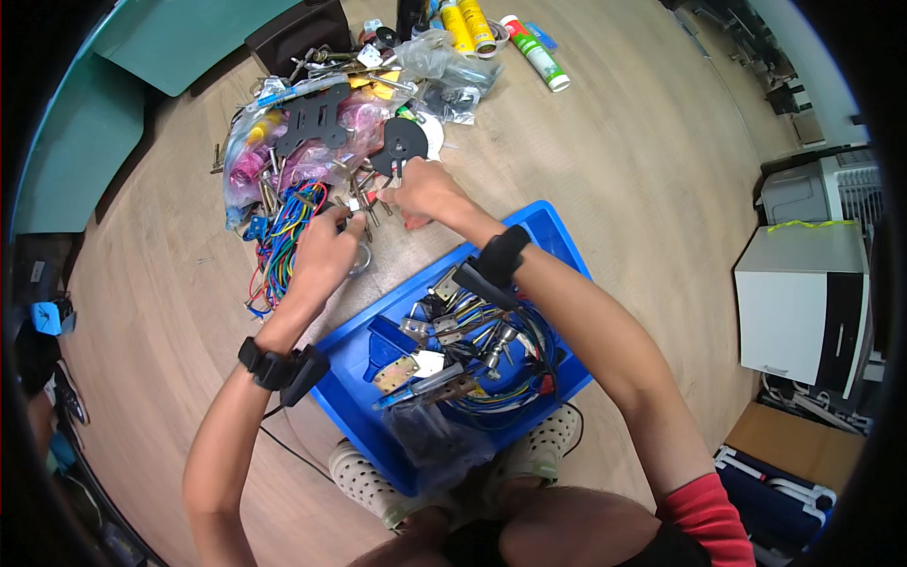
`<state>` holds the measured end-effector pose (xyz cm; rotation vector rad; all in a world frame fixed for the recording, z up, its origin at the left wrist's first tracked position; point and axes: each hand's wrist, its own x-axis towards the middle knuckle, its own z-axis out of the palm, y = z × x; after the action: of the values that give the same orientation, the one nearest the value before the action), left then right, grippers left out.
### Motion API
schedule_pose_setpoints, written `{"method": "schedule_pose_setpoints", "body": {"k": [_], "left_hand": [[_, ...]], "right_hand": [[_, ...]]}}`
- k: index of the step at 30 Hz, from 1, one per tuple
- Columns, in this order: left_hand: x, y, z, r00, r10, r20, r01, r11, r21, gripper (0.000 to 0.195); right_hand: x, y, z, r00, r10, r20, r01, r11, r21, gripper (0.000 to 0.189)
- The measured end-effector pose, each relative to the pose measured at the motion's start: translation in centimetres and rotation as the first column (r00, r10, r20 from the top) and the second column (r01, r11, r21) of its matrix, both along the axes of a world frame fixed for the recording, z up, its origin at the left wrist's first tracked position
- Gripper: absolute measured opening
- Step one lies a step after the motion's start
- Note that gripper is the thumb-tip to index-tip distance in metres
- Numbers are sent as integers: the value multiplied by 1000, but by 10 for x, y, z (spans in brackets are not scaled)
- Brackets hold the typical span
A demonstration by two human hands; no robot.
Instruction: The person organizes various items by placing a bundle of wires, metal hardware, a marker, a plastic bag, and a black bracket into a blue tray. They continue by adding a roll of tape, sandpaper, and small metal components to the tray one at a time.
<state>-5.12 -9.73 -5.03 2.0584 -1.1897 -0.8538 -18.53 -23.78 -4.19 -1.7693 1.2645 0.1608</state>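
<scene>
My left hand (329, 244) reaches to the near edge of a pile on the floor, beside a bundle of coloured wires (282, 251); its fingertips meet a small white piece (352, 205), and whether they grip it is unclear. Near a small red piece (371, 196) and loose metal bolts (348, 173) is my right hand (423, 191), its fingers bent; I cannot tell what they hold. Just beyond it lies a black disc (402, 142). A black plate (315, 120) rests on plastic bags. The blue plastic tray (354, 436) below my forearms holds cables, metal hinges and other hardware.
Yellow tubes (468, 25) and a green, white and red cartridge (536, 53) lie at the pile's far side. Teal panels (205, 35) stand at upper left. To the right is a white cabinet (783, 312). My feet in perforated clogs (361, 482) flank the tray's near end.
</scene>
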Motion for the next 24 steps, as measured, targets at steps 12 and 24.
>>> {"method": "schedule_pose_setpoints", "body": {"k": [12, 24], "left_hand": [[-6, -23, -19, 999, 38, -30, -30, 969, 244, 56], [-7, -18, -42, 990, -62, 124, 41, 986, 165, 58]], "right_hand": [[20, 16, -51, 999, 33, -44, -49, 898, -436, 27], [25, 9, -65, 993, -113, 34, 119, 956, -270, 23]]}}
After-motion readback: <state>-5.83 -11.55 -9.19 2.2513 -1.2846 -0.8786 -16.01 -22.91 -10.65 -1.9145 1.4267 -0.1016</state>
